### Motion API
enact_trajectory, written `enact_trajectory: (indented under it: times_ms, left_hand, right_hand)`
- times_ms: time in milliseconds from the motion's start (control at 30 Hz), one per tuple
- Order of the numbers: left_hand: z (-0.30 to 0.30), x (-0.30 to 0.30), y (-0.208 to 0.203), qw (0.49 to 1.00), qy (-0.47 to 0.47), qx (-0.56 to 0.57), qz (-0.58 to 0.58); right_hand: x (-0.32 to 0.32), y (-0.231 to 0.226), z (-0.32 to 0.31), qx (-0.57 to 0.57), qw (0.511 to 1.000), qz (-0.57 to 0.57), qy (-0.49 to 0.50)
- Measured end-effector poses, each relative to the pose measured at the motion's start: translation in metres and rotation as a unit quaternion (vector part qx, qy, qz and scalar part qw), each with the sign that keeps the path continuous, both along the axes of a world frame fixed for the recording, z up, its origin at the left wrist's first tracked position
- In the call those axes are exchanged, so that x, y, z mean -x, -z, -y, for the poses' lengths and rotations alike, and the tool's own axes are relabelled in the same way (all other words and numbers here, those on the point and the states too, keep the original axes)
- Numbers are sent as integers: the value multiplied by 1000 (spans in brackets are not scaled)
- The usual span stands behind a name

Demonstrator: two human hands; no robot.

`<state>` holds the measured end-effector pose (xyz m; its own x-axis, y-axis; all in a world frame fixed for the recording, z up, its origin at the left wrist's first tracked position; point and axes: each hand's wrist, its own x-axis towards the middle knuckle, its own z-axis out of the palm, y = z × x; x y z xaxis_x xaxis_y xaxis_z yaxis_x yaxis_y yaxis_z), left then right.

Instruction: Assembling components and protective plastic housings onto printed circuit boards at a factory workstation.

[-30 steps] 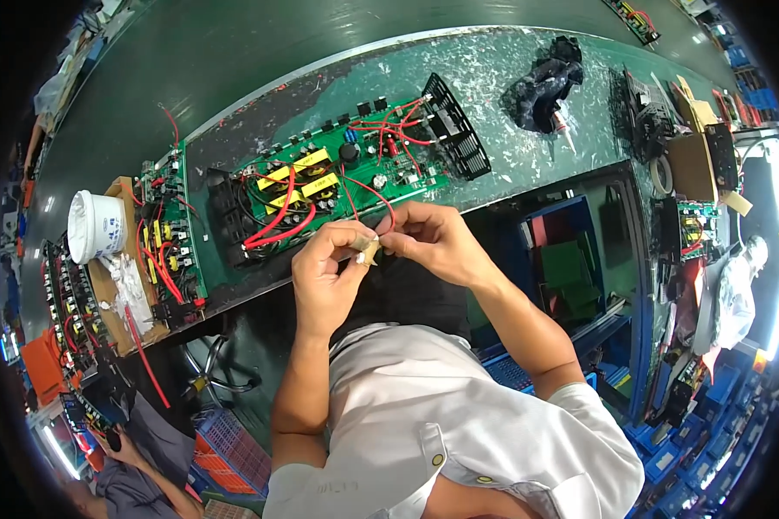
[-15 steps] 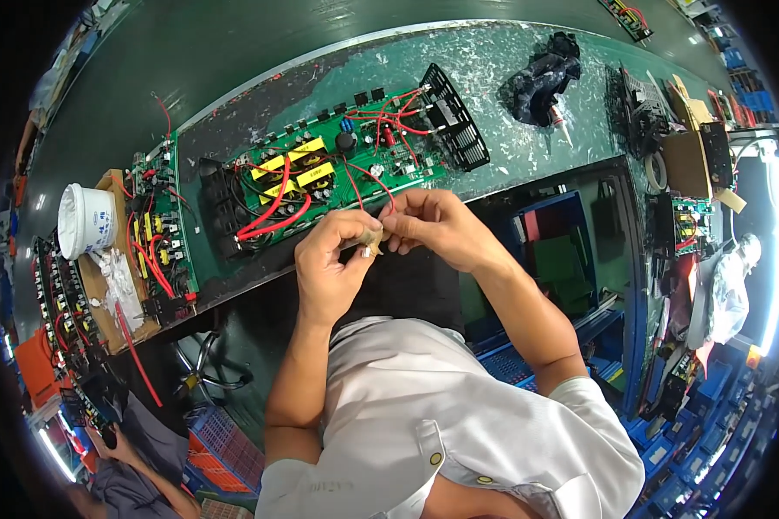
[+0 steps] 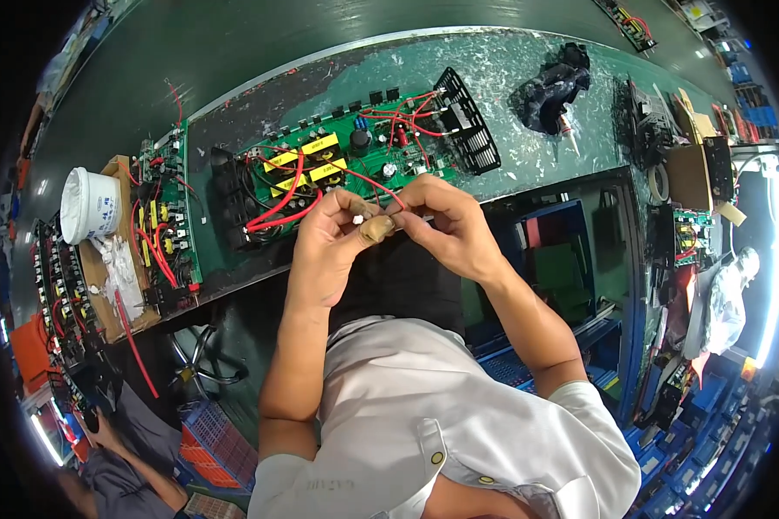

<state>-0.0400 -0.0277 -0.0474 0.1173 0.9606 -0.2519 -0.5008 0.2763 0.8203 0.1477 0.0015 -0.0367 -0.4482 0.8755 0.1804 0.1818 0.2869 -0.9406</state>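
Note:
Both hands meet just in front of a long circuit board [image 3: 411, 162] with yellow-wrapped transformers [image 3: 327, 171] and thick red cables. My left hand [image 3: 320, 251] is closed, pinching a small white connector [image 3: 357, 220]. A wrinkled tan cover [image 3: 376, 229], like a finger cot, sits at its thumb tip. Close beside it, my right hand [image 3: 454, 227] pinches a thin red wire [image 3: 376, 181] that runs back to the board. The fingers partly hide where wire and connector come together. A black slotted end plate [image 3: 469, 125] stands at the board's right end.
More boards [image 3: 163, 229] lie at the left, beside a white bucket [image 3: 86, 208] and a cardboard tray [image 3: 112, 324]. A crumpled black bag [image 3: 550, 91] and a small tube [image 3: 569, 125] lie at the back right. A co-worker's hand [image 3: 104, 432] shows at lower left.
My hands have risen slightly toward the board and turned, so the tan cover now shows more plainly. The white connector has moved up and left. The whole view has shifted a little.

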Motion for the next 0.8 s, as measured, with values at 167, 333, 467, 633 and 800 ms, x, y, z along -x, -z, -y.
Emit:
enact_trajectory:
  times_ms: [167,333,467,633,800]
  left_hand:
    - [-1,0,5,983,0,-99,-152]
    - [-7,0,6,958,32,-116,-261]
    - [-7,-9,-5,971,7,-116,-211]
    - [-6,-3,5,970,-26,-207,-124]
    - [3,10,15,969,0,-210,-129]
  right_hand:
    - [1,1,-1,289,949,-126,15]
    - [-6,-1,-7,256,966,-32,3]
    - [-9,-15,-15,262,963,-7,58]
    - [-12,-1,-32,-8,941,227,249]
    - [-10,7,-32,-35,943,247,222]
